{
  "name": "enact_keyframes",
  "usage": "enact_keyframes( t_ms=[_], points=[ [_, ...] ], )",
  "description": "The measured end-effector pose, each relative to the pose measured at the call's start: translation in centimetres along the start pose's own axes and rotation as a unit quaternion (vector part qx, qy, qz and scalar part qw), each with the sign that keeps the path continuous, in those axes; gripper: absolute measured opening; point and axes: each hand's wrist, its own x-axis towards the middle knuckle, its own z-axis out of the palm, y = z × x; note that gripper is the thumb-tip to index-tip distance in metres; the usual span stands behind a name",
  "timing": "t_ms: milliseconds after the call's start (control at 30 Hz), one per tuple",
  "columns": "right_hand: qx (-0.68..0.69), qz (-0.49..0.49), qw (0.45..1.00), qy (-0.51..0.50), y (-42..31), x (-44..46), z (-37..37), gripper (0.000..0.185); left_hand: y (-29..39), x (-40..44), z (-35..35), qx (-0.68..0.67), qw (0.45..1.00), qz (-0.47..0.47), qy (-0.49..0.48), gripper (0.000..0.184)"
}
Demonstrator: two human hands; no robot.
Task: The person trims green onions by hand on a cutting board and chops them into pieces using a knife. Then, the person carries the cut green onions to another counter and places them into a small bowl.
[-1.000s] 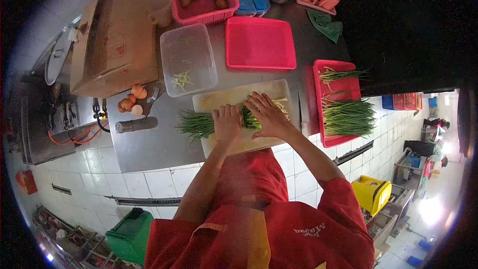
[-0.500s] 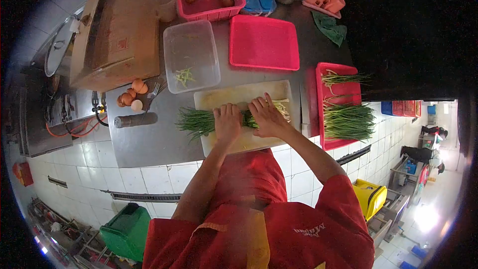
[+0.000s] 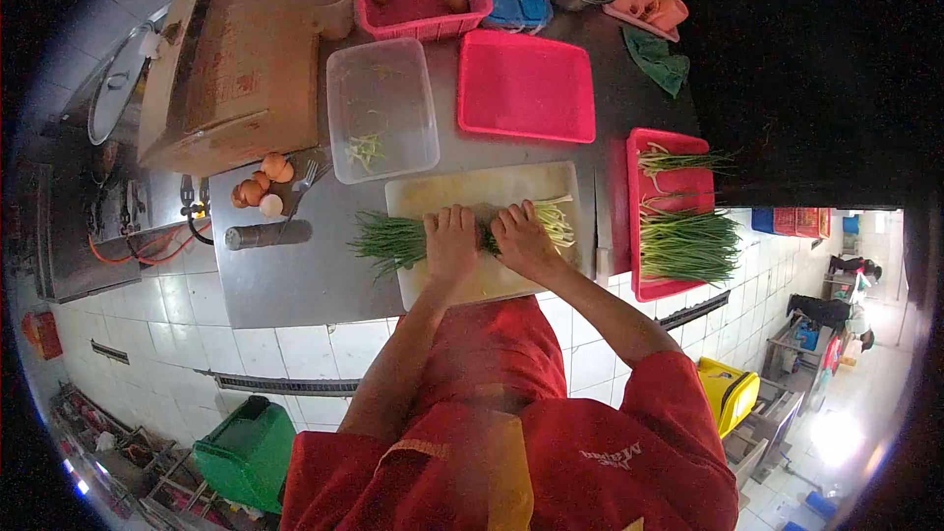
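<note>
A bunch of thin green onions (image 3: 386,239) lies across a white cutting board (image 3: 482,182), its green tops hanging past the board's left edge and its pale ends on the right. My left hand (image 3: 452,242) is closed over the middle of the bunch. Close beside it, my right hand (image 3: 523,242) curls its fingers over the part nearer the white ends. To the right of the board lies a knife (image 3: 603,254) with a pale handle. Further right, a pink tray (image 3: 672,288) holds more green onions (image 3: 686,246).
Behind the board stand a clear plastic tub (image 3: 382,88) with some trimmings and a flat pink tray (image 3: 527,87). Brown eggs or shells (image 3: 264,183), a fork (image 3: 311,174) and a metal shaker (image 3: 254,236) are at left, near a large cardboard box (image 3: 241,59). A pink basket (image 3: 423,29) holds eggs.
My right hand's thumb and fingers have drawn in, closing more tightly on the bunch. The left hand stays in nearly the same place, and the view has shifted slightly.
</note>
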Motion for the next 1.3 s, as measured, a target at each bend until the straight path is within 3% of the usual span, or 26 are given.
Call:
enact_keyframes(
  t_ms=[233, 433, 533, 600, 733, 900, 1300],
  points=[
    [-0.009, -0.011, 1.000, 0.008, -0.3, 0.2, 1.1, 0.026, -0.1, 0.1, 0.2, -0.011, 0.999, -0.019, -0.042, 0.031],
    [0.025, 0.055, 0.998, 0.031, -1.8, -0.5, 2.5, 0.023, 0.0, 0.1, 0.2, 0.009, 0.999, -0.014, -0.046, 0.028],
    [0.051, 0.096, 0.994, -0.005, -2.3, -0.9, 2.1, 0.023, -0.1, 0.0, 0.2, 0.019, 0.999, -0.004, -0.038, 0.027],
    [0.054, 0.121, 0.990, 0.055, -2.7, -1.4, 2.4, 0.035, -0.1, 0.0, 0.4, 0.019, 0.999, -0.003, -0.029, 0.027],
    [0.036, 0.136, 0.988, 0.059, -3.4, -1.8, 2.1, 0.038, 0.1, 0.1, 0.4, 0.016, 1.000, -0.006, -0.012, 0.025],
    [0.092, 0.189, 0.976, -0.050, -3.8, -1.6, 0.7, 0.037, 0.1, 0.1, 0.6, 0.023, 1.000, -0.006, -0.011, 0.024],
    [0.270, 0.182, 0.945, -0.025, -1.7, -2.3, 1.1, 0.028, 0.1, 0.0, 0.2, 0.038, 0.999, 0.001, -0.006, 0.028]
  ],
)
